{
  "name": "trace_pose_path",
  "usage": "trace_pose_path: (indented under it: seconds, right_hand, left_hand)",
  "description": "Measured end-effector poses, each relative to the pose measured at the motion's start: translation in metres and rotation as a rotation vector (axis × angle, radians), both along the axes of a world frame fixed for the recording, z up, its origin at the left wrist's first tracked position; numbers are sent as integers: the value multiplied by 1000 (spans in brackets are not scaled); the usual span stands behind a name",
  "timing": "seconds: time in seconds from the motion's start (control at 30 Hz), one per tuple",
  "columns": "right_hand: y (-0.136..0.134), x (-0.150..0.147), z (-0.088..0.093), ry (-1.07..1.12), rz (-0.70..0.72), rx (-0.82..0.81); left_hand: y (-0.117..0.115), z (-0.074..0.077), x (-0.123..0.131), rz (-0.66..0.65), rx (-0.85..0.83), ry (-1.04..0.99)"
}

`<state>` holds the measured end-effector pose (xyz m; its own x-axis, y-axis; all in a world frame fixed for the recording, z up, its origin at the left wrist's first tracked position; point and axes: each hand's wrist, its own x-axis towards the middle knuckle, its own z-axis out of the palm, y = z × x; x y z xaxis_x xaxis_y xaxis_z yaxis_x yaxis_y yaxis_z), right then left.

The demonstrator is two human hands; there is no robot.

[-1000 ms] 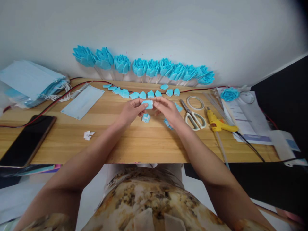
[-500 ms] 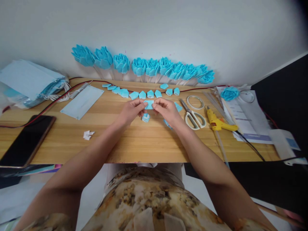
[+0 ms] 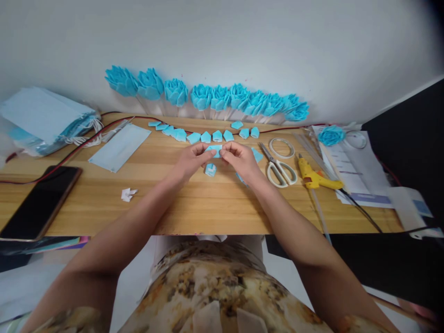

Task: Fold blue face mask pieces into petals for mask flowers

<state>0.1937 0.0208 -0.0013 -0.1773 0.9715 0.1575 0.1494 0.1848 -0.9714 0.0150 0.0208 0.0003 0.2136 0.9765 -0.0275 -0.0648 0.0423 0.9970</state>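
Between my two hands is a small piece of light-blue fabric [image 3: 214,150], pinched at both ends. My left hand [image 3: 191,159] is closed on its left end, the thumb lying over it. My right hand [image 3: 240,159] grips the other end between thumb and fingertips. Just below them a folded blue petal with a white mark [image 3: 210,170] lies on the wooden table [image 3: 208,208]. Another blue piece [image 3: 256,155] shows beside my right hand, and one more is partly hidden under that wrist. Beyond my hands runs a curved row of folded blue petals [image 3: 206,137].
Finished blue flowers [image 3: 201,96] on sticks lean against the wall. To the right are scissors [image 3: 279,166], a tape roll [image 3: 281,148], a yellow glue gun [image 3: 317,177] and a blue flower [image 3: 331,135] on papers. Leftward lie face masks [image 3: 45,115], a single mask [image 3: 120,147] and a phone [image 3: 41,201].
My left thumb has shifted across the blue fabric piece, and the piece looks more folded at its left end. Both hands stay in nearly the same place.
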Motion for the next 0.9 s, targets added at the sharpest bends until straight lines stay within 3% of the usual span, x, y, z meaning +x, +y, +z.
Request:
trace_pose_path:
  seconds: [0.47,0.9]
  right_hand:
    - [-1,-3,-2,37,96,-27]
    - [1,-2,-6,-72,52,96]
  left_hand:
    - [2,-3,-4,-23,54,90]
    - [3,-5,-4,-28,59,151]
